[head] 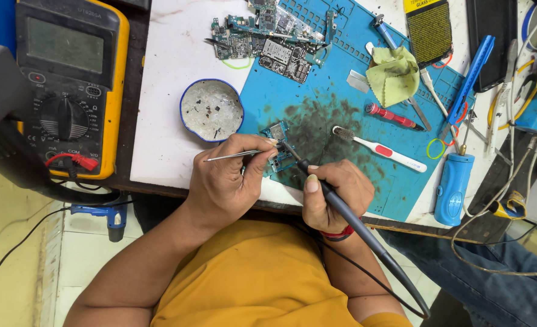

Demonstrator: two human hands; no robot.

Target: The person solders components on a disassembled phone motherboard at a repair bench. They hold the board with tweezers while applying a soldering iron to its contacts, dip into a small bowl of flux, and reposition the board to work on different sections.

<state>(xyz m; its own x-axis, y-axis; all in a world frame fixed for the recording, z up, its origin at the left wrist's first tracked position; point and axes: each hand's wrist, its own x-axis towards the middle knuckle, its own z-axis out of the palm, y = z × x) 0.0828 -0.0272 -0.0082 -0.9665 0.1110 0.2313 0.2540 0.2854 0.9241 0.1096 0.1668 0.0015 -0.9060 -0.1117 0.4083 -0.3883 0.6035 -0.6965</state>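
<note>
Clearly soldering work is in hand on a small circuit board (278,148), which lies on the blue work mat (365,181) close to the mat's near left corner, just inside the tabletop's near edge. The left hand (229,184) has its fingers pinched around thin metal tweezers (235,155), whose far ends rest at the board. The right hand (335,194) is clenched around the dark handle of a soldering iron (341,209), its tip down on the same spot, so both tools meet on the board.

By my judgement the next move calls for a steady tip and a light, still hold with the tweezers, since the part is tiny.

Room is tight. A round blue-rimmed tin (211,110) sits just left of the board, off the mat's left edge, and a white toothbrush (380,149) lies just right. The iron's cord trails back over the near edge towards the body. A yellow multimeter (68,79) stands well apart, past the tabletop's left edge.
</note>
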